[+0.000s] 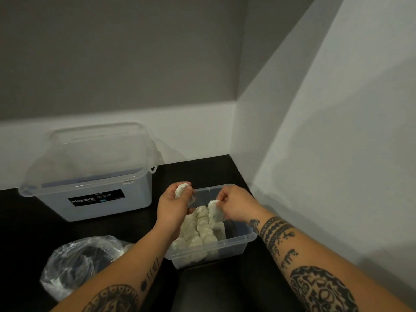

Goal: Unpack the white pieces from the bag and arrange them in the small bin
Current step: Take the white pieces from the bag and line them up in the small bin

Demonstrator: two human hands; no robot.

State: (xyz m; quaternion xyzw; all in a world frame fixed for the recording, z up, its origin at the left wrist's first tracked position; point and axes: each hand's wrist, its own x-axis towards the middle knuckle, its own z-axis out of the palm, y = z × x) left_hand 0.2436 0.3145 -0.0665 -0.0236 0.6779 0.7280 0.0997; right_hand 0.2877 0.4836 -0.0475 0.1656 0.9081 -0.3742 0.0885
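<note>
Black tabletop (27, 233) in a grey-and-white corner. Big lidded box (90, 188) back left, bag (74, 262) in front. Left hand (171, 206) grips one piece (181, 190); right hand (234, 206) pinches a second piece (215, 210) over the bin (231, 246), rows of pieces (198, 230) inside. White wall (337, 131) close on the right.

Small bin (234, 245) right of bag (74, 264), lidded box (90, 176) behind, pieces (198, 230) inside.

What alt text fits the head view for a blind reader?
The left hand and right hand each hold a white piece at a small clear bin holding rows of white pieces; a plastic bag and large tub sit left.
</note>
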